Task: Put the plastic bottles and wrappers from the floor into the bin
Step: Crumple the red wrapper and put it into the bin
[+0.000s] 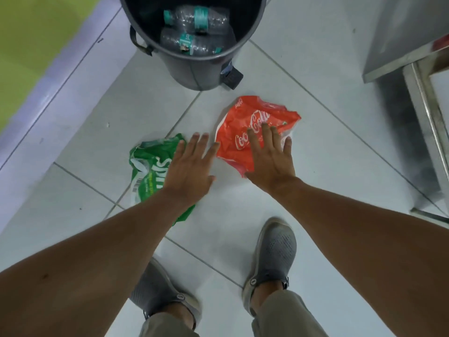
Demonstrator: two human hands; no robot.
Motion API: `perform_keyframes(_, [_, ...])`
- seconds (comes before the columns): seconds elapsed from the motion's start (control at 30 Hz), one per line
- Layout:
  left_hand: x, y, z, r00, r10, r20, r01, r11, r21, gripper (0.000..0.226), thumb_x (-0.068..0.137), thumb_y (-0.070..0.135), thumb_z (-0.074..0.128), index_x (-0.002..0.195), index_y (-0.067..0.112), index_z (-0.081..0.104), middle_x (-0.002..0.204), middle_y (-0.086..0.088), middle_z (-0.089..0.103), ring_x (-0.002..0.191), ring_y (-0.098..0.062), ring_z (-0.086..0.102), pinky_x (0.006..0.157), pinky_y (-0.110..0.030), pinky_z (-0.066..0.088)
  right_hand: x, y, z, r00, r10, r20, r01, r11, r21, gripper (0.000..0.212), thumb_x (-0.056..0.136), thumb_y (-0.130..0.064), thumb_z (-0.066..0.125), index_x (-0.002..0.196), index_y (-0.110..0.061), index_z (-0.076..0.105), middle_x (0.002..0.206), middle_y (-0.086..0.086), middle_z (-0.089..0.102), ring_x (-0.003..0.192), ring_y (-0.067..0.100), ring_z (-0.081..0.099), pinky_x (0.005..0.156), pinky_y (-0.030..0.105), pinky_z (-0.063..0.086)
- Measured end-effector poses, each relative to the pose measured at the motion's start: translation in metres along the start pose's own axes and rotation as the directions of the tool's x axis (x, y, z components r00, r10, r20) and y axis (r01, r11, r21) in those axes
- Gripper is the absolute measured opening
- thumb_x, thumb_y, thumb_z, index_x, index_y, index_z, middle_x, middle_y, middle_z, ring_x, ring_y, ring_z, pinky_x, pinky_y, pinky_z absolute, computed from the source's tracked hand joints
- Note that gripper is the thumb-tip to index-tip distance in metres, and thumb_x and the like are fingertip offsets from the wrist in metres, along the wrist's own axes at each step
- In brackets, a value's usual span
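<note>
Clear plastic bottles [194, 32] already lie in the dark round bin [194, 69]; open left hand [192, 166] and right hand [269, 156] hover over the crumpled green wrapper [148, 166] and red wrapper [252, 117] on the tiled floor [315, 178], neither gripped.

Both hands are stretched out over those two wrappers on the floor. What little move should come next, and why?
Probably lower and close each hand on its wrapper. The right hand is spread over the red wrapper, the left hand over the green wrapper; neither grips anything. Bottles already lie in the bin.
</note>
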State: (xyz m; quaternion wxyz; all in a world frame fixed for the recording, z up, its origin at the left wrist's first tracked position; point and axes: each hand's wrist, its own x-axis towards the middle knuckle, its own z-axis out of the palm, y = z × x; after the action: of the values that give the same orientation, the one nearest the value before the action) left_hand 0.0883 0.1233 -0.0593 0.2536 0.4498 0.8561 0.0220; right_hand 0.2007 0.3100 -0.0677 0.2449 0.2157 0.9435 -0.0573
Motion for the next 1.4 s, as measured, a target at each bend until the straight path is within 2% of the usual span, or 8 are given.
perform_keyframes(0.17, [0.071, 0.035, 0.002, 0.999, 0.003, 0.042, -0.003, 1.000, -0.003, 0.115, 0.080, 0.046, 0.078, 0.161, 0.024, -0.001, 0.169, -0.016, -0.001, 0.156, -0.038, -0.003, 0.124, -0.061, 0.012, 0.017, 0.039, -0.005, 0.993, 0.006, 0.118, -0.003, 1.000, -0.031, 0.141, 0.059, -0.075, 0.078, 0.159, -0.028, -0.010, 0.168, 0.016, -0.016, 0.153, 0.042, -0.014, 0.115, 0.076, 0.007])
perform_keyframes(0.3, [0.104, 0.040, 0.010, 0.988, 0.033, 0.150, -0.039, 0.999, 0.037, 0.137, 0.069, 0.050, 0.086, 0.159, 0.026, -0.014, 0.169, -0.011, -0.017, 0.154, -0.038, -0.015, 0.123, -0.062, 0.007, 0.031, 0.056, 0.006, 0.983, 0.007, 0.184, -0.008, 1.000, 0.004, 0.149, 0.054, -0.073, 0.083, 0.158, -0.031, -0.015, 0.167, 0.013, -0.022, 0.151, 0.043, -0.023, 0.113, 0.076, 0.007])
perform_keyframes(0.43, [0.095, 0.036, 0.029, 0.974, -0.011, 0.225, 0.014, 1.000, -0.016, 0.130, 0.071, 0.045, 0.086, 0.160, 0.028, -0.007, 0.171, -0.004, -0.011, 0.156, -0.034, -0.009, 0.121, -0.055, 0.021, 0.027, 0.049, 0.023, 0.987, -0.081, 0.137, 0.063, 0.989, 0.131, 0.126, 0.061, -0.061, 0.086, 0.158, -0.025, 0.015, 0.166, 0.019, 0.010, 0.152, 0.045, 0.002, 0.114, 0.068, 0.029])
perform_keyframes(0.57, [0.069, 0.036, 0.046, 0.982, -0.030, 0.189, 0.038, 0.998, -0.041, 0.100, 0.089, 0.035, 0.071, 0.162, 0.028, 0.003, 0.171, 0.001, -0.001, 0.157, -0.030, 0.000, 0.111, -0.053, 0.043, 0.013, 0.041, 0.036, 0.993, -0.105, -0.057, 0.115, 0.969, 0.218, 0.075, 0.072, -0.030, 0.086, 0.137, -0.020, 0.051, 0.146, 0.011, 0.046, 0.138, 0.035, 0.036, 0.080, 0.051, 0.061])
perform_keyframes(0.83, [0.017, 0.039, -0.007, 0.997, -0.034, 0.074, 0.037, 0.999, -0.035, 0.077, 0.094, 0.029, 0.065, 0.159, 0.023, 0.025, 0.167, -0.004, 0.026, 0.153, -0.031, 0.026, 0.099, -0.053, 0.051, -0.026, 0.022, -0.005, 0.985, -0.098, -0.140, 0.134, 0.952, 0.277, 0.057, 0.080, -0.014, 0.081, 0.131, -0.019, 0.057, 0.135, 0.007, 0.056, 0.130, 0.032, 0.048, 0.072, 0.049, 0.062])
perform_keyframes(1.17, [-0.020, 0.015, -0.222, 0.986, -0.011, -0.165, 0.006, 0.999, -0.033, 0.069, 0.082, 0.029, 0.069, 0.148, 0.023, 0.047, 0.154, -0.004, 0.050, 0.142, -0.029, 0.046, 0.092, -0.048, 0.056, -0.040, -0.014, -0.206, 0.942, -0.093, -0.322, 0.193, 0.936, 0.294, 0.054, 0.085, -0.021, 0.070, 0.137, -0.021, 0.052, 0.135, 0.004, 0.055, 0.128, 0.028, 0.047, 0.067, 0.043, 0.059])
perform_keyframes(1.3, [0.018, -0.011, -0.268, 0.985, 0.013, -0.170, -0.017, 1.000, -0.023, 0.077, 0.081, 0.022, 0.069, 0.152, 0.021, 0.041, 0.158, -0.007, 0.042, 0.148, -0.032, 0.035, 0.108, -0.052, 0.047, 0.003, -0.023, -0.254, 0.938, -0.095, -0.334, 0.173, 0.962, 0.211, 0.052, 0.081, -0.021, 0.069, 0.130, -0.019, 0.055, 0.121, 0.010, 0.064, 0.113, 0.035, 0.056, 0.071, 0.047, 0.058])
perform_keyframes(1.4, [0.051, -0.028, -0.284, 0.983, 0.032, -0.182, -0.029, 0.999, 0.014, 0.081, 0.081, 0.014, 0.070, 0.154, 0.018, 0.035, 0.161, -0.012, 0.036, 0.151, -0.036, 0.026, 0.122, -0.055, 0.024, 0.038, -0.028, -0.272, 0.936, -0.066, -0.345, 0.112, 0.987, 0.114, 0.048, 0.080, -0.023, 0.067, 0.127, -0.019, 0.058, 0.115, 0.013, 0.068, 0.107, 0.039, 0.059, 0.083, 0.050, 0.051])
